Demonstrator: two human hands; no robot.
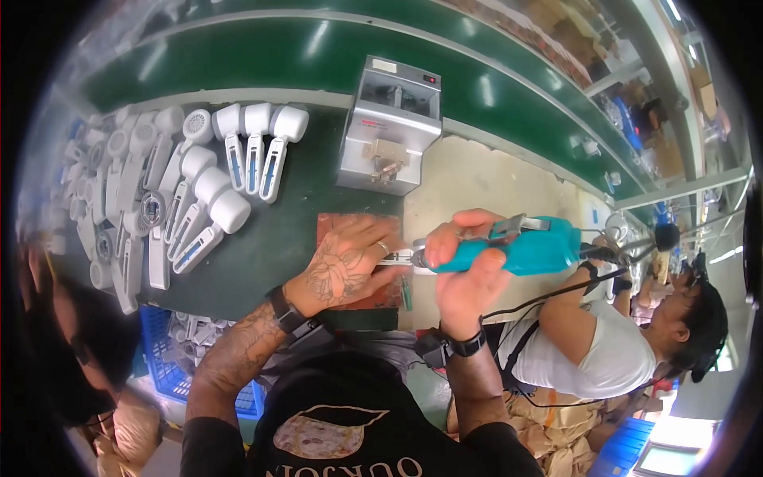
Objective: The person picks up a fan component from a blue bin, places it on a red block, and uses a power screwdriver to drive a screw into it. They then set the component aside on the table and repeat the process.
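Observation:
My right hand [469, 282] is wrapped round a teal electric screwdriver [544, 245] held nearly level, its nose pointing left toward my left hand. My left hand [346, 266] lies over a reddish-brown work pad [366, 303], its fingers and thumb closed on a small white plastic part [399, 258]. The screwdriver's tip meets or nearly meets this part; the exact contact is too small to tell. Most of the part is hidden under my fingers. Beside my left thumb a thin green piece [407, 292] rests at the pad's edge.
Many white handheld fans [208, 191] crowd the green table's left side. A grey machine [391, 123] stands behind my hands. A blue basket [163, 362] of white parts sits below the table edge. On the right, a cable hangs near the screwdriver and a person in white [592, 350] sits close.

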